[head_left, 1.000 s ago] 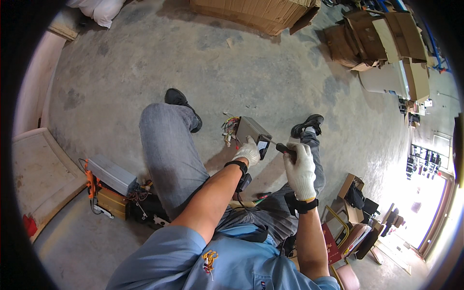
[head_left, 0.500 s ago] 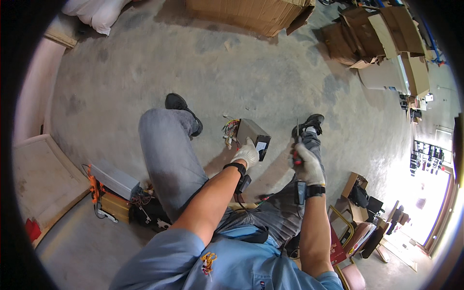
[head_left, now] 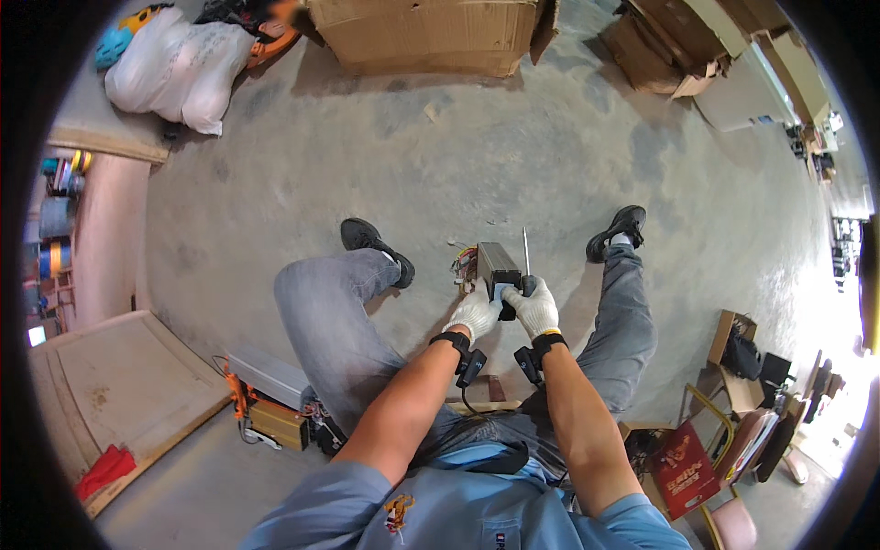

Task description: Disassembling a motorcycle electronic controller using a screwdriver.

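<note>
A grey metal power supply unit [head_left: 496, 261] is tilted up between my legs, a bundle of coloured wires [head_left: 466, 266] coming off its left side. My left hand [head_left: 475, 313], in a white knit glove, is closed on the unit's near left edge. My right hand [head_left: 539, 312], gloved alike, is closed round a screwdriver [head_left: 525, 252] whose bare shaft points away from me. Its fingers also touch the near right end of the unit, beside a pale label. The screwdriver's handle is mostly covered by the glove.
At my left lie a silver metal case [head_left: 270, 374] and a gold-coloured block [head_left: 279, 423] by a wooden panel [head_left: 137, 367]. Cardboard boxes [head_left: 422, 37] and white sacks [head_left: 179, 73] are at the far side. A red-backed chair [head_left: 683, 467] stands at my right.
My right hand has come inward from beside my right leg to the power supply, bringing the screwdriver. The unit has turned, its near end now facing me. The view has shifted.
</note>
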Motion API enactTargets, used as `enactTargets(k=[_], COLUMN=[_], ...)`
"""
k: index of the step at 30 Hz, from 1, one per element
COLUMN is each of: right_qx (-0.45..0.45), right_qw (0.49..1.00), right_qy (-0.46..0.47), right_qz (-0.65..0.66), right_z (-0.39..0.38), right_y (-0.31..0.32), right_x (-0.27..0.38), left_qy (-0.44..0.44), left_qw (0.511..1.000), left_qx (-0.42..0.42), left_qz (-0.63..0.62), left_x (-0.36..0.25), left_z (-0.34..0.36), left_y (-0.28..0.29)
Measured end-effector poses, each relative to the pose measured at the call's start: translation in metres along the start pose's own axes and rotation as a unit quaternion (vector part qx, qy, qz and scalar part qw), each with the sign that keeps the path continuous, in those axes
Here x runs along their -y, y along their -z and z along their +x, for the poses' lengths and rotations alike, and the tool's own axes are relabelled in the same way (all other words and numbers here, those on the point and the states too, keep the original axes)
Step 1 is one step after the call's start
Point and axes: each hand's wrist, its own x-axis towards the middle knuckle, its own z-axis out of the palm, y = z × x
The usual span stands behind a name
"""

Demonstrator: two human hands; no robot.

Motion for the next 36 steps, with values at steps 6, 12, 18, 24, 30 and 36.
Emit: enactTargets(k=[6,12,18,24,30,36], right_qx=[0.013,0.022,0.048,0.036,0.054,0.072], right_qw=[1.000,0.999,0.997,0.998,0.995,0.993], right_qy=[-0.003,-0.045,-0.062,-0.029,-0.088,-0.088], right_qz=[0.027,0.019,0.019,0.047,-0.011,0.006], right_z=[0.002,0.005,0.012,0.005,-0.003,0.007], right_y=[-0.006,0.013,0.012,0.014,0.016,0.009], right_x=[0.002,0.016,0.015,0.027,0.023,0.019], left_qy=[-0.044,-0.125,-0.091,-0.106,-0.002,0.012], left_qw=[0.983,0.953,0.953,0.931,0.944,0.938], left_qx=[-0.172,-0.249,-0.199,-0.245,-0.189,-0.200], left_qz=[0.043,0.118,0.210,0.248,0.270,0.283], left_x=[-0.012,-0.045,-0.063,-0.063,-0.082,-0.098], left_z=[-0.014,-0.022,-0.004,0.000,-0.003,-0.009], left_y=[0.011,0.033,0.035,0.035,0.029,0.039])
